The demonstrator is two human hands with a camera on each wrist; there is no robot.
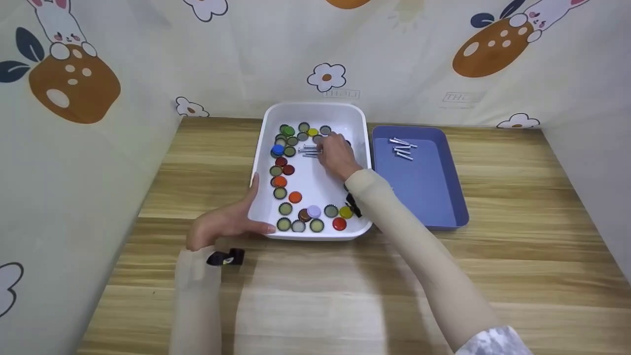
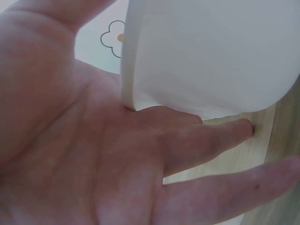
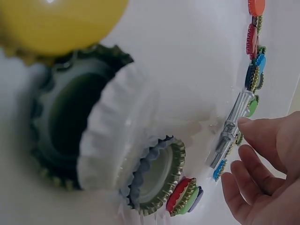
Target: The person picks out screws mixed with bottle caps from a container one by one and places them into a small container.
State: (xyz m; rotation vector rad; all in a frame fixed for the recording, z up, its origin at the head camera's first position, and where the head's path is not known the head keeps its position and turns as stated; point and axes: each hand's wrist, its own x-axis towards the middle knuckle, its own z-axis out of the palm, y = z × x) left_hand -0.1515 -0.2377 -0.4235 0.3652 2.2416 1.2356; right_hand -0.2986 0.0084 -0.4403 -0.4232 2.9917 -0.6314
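A white plastic tray (image 1: 315, 236) holds bottle caps of several colours, such as an orange cap (image 1: 295, 197) and a blue cap (image 1: 278, 149). My left hand (image 1: 227, 219) rests against its near left corner, thumb at the front rim and fingers along the outside. Seen from the left wrist, the tray's white wall (image 2: 211, 51) meets the palm and the fingers stretch out below it. Inside the tray, my right hand (image 1: 337, 154) reaches to a small bunch of silver screws (image 1: 309, 151). In the right wrist view its thumb tip is right at the screws (image 3: 229, 131), fingers loosely bent.
To the right stands a shallow blue tray (image 1: 419, 197) with several silver screws (image 1: 403, 149) near its far end. Both trays sit on a wood-grain table (image 1: 517, 236). A patterned cloth (image 1: 261, 59) forms walls behind and at the sides.
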